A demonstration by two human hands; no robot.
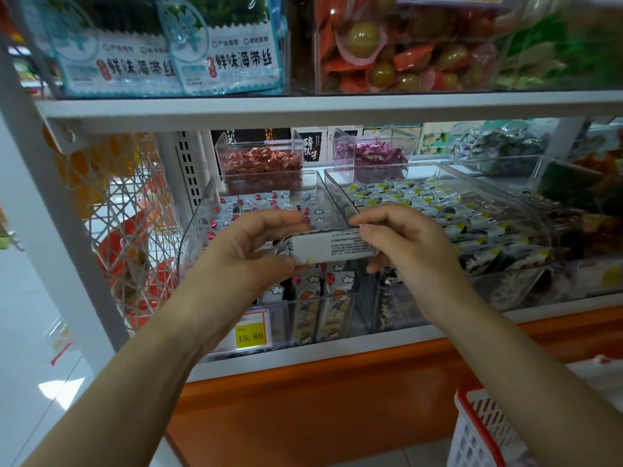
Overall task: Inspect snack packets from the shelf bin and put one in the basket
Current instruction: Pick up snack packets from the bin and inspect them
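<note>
Nearest me, low on my right, the basket (472,433) shows only a red-rimmed corner, and I see no packet in that part, so I judge the drop is not yet done; my forearms reach up from here to the shelf. My left hand (246,251) curls thumb and fingers round the left end of one snack packet (330,246); my right hand (404,241) pinches its right end between thumb and forefinger; neither hand holds anything else. The packet lies level between them, its small-print back turned to me, just in front of the clear shelf bin (269,193) and above that bin's front wall; so I take it I am mid-inspection, with picking done and the carry down left to do. The bin holds many more cloud-print packets; a yellow price tag (251,335) sits below its front. A neighbouring bin (438,203) stands touching on the right, its rim close to my right knuckles; the upper shelf (303,107) overhangs behind and above. Open room lies toward me and down to the right, past the orange shelf base (303,399); that looks the clear path to the basket.
</note>
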